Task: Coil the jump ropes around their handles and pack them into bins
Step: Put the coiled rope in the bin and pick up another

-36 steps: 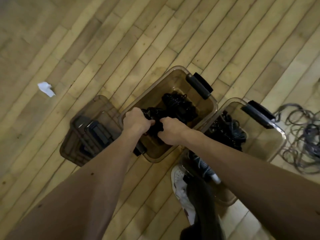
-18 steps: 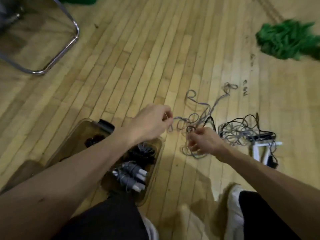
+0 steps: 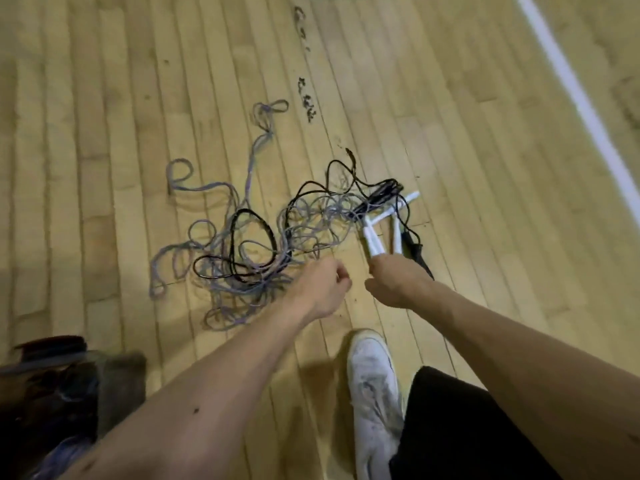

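Observation:
A tangle of grey and black jump ropes (image 3: 263, 237) lies spread on the wooden floor. Several white handles (image 3: 375, 242) and black handles (image 3: 417, 252) stick out at its right end. My left hand (image 3: 323, 289) hovers at the tangle's near edge with its fingers curled, pinching a thin grey strand. My right hand (image 3: 398, 284) is just right of it, its fingers curled over the near ends of two white handles. A dark translucent bin (image 3: 114, 386) with coiled ropes inside shows, blurred, at the bottom left.
My white shoe (image 3: 374, 393) and a black trouser leg (image 3: 460, 427) stand on the floor right below my hands. A white painted line (image 3: 571, 88) crosses the floor at the upper right. Small dark scraps (image 3: 306, 102) lie beyond the ropes.
My view swung from the bins to the rope pile. Both hands left the bin. The right hand moved from the grey strands over to the white handles.

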Tool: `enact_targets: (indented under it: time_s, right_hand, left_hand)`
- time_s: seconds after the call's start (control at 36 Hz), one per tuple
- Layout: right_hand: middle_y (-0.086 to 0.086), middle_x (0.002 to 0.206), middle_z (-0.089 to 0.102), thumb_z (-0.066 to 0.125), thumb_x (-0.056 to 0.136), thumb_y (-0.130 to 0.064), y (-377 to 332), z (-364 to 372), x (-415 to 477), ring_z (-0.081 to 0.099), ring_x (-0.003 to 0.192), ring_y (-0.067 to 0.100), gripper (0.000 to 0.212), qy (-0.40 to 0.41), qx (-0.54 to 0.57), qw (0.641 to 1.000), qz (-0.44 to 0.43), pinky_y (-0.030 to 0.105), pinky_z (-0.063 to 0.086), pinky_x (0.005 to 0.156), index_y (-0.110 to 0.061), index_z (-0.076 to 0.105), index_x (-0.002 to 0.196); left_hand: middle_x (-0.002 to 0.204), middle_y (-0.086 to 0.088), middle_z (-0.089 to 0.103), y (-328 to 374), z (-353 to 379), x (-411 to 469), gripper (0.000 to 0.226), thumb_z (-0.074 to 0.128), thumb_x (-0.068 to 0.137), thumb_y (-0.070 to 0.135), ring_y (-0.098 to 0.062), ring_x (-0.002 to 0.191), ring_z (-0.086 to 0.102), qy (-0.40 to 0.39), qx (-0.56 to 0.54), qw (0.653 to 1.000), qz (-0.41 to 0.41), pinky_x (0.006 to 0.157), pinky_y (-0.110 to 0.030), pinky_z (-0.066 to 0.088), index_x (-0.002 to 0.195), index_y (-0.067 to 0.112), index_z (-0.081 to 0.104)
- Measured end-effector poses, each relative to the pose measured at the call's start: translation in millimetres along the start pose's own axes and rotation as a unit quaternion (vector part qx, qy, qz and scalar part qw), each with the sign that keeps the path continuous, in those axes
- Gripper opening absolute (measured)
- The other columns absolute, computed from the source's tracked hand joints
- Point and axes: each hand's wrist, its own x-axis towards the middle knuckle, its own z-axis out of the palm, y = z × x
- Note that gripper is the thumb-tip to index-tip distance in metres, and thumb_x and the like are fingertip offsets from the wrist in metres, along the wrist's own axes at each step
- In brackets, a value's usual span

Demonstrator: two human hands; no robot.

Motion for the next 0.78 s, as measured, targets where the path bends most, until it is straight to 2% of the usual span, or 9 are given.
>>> enact_targets:
  time_s: [0.11,0.17,0.28,0.36,0.42,0.53,0.61,0.69,0.78]
  right_hand:
    - [0.009,0.104,0.053,0.053,0.099,-0.019,22,9,43,0.058,0.094,0.029,0.025,0.032,0.071,0.996,0.049,0.034,0.042,0.071,-0.007,0.049,0.121]
    - [0.015,0.109,0.056,0.054,0.096,-0.015,29,13,66,0.059,0.098,0.032,0.033,0.055,0.097,0.992,0.054,0.034,0.04,0.072,-0.004,0.05,0.126]
    - [0.021,0.121,0.057,0.052,0.101,-0.019,36,27,91,0.059,0.109,0.038,0.031,0.082,0.133,0.986,0.064,0.04,0.046,0.085,0.002,0.048,0.123]
    - [0.021,0.13,0.051,0.049,0.104,-0.02,36,36,99,0.054,0.116,0.036,0.037,0.05,0.125,0.99,0.05,0.041,0.048,0.094,0.004,0.042,0.131]
    - [0.019,0.133,0.048,0.05,0.103,-0.016,35,36,102,0.053,0.119,0.033,0.038,0.021,0.121,0.991,0.046,0.036,0.046,0.09,0.004,0.04,0.133]
    - [0.017,0.13,0.054,0.052,0.103,-0.018,28,38,104,0.058,0.109,0.029,0.035,-0.008,0.186,0.98,0.07,0.032,0.044,0.08,0.002,0.044,0.131]
    - [0.012,0.111,0.057,0.053,0.1,-0.012,24,43,102,0.061,0.106,0.027,0.028,-0.048,0.269,0.958,0.088,0.031,0.047,0.081,-0.001,0.055,0.126]
    - [0.017,0.09,0.063,0.051,0.099,-0.004,23,41,88,0.062,0.081,0.028,0.012,-0.113,0.352,0.925,0.091,0.034,0.054,0.069,-0.001,0.062,0.098]
    - [0.009,0.067,0.063,0.054,0.097,-0.001,23,34,70,0.059,0.061,0.02,0.019,-0.15,0.416,0.892,0.092,0.029,0.052,0.054,-0.004,0.06,0.079]
  left_hand:
    - [0.101,-0.001,0.07,12,25,62,0.012,0.06,0.098,0.023,-0.022,0.092,0.068,0.018,-0.083,0.996,-0.031,0.084,-0.039,0.057,0.105,0.018,0.069]
    - [0.098,0.0,0.069,15,36,89,0.008,0.058,0.099,0.021,-0.024,0.089,0.069,0.028,-0.149,0.986,-0.064,0.083,-0.046,0.059,0.094,0.024,0.064]
    - [0.082,0.007,0.06,13,54,120,0.032,0.051,0.103,0.019,-0.029,0.09,0.071,0.017,-0.224,0.967,-0.122,0.082,-0.049,0.06,0.073,0.03,0.051]
    - [0.098,-0.002,0.067,11,68,130,0.017,0.048,0.104,0.024,-0.025,0.088,0.068,-0.007,-0.259,0.956,-0.14,0.085,-0.049,0.059,0.104,0.018,0.064]
    - [0.117,-0.003,0.066,6,78,138,0.038,0.049,0.102,0.031,-0.027,0.101,0.067,0.012,-0.27,0.951,-0.15,0.091,-0.049,0.057,0.137,0.015,0.053]
    - [0.114,0.0,0.067,0,84,143,0.037,0.052,0.101,0.037,-0.025,0.102,0.067,0.042,-0.292,0.944,-0.15,0.092,-0.047,0.056,0.133,0.017,0.056]
    - [0.097,0.002,0.07,-7,83,137,0.013,0.056,0.101,0.032,-0.02,0.092,0.068,0.01,-0.275,0.951,-0.143,0.085,-0.036,0.056,0.107,0.025,0.065]
    - [0.096,0.005,0.072,-16,79,124,0.017,0.061,0.098,0.035,-0.016,0.088,0.069,-0.025,-0.243,0.96,-0.135,0.083,-0.033,0.056,0.108,0.024,0.069]
    - [0.102,0.003,0.073,-17,70,105,0.035,0.066,0.092,0.043,-0.015,0.09,0.069,-0.044,-0.255,0.955,-0.146,0.085,-0.034,0.057,0.12,0.021,0.068]
